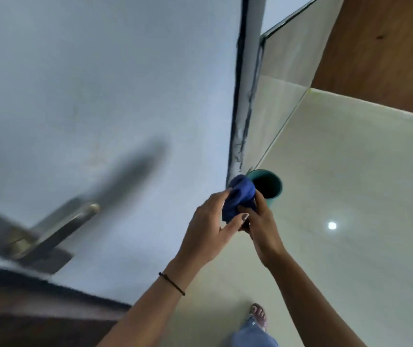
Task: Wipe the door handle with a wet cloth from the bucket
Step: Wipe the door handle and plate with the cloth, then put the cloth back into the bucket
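A blue cloth [240,196] is bunched between both my hands, above the floor and just in front of the bucket. My left hand [210,226] grips its left side with thumb across the front. My right hand [263,226] holds its right and lower part. The teal bucket [276,190] stands on the tiled floor by the foot of the door frame, its inside dark. The metal lever door handle [57,229] is on the pale grey door [100,96] at lower left, blurred, well left of my hands.
The door frame edge [240,121] runs down to the bucket. Cream floor tiles [350,196] spread to the right, with a wooden panel [388,46] at upper right. My foot [259,315] and jeans leg show at the bottom. The door's dark wooden edge [25,309] is at lower left.
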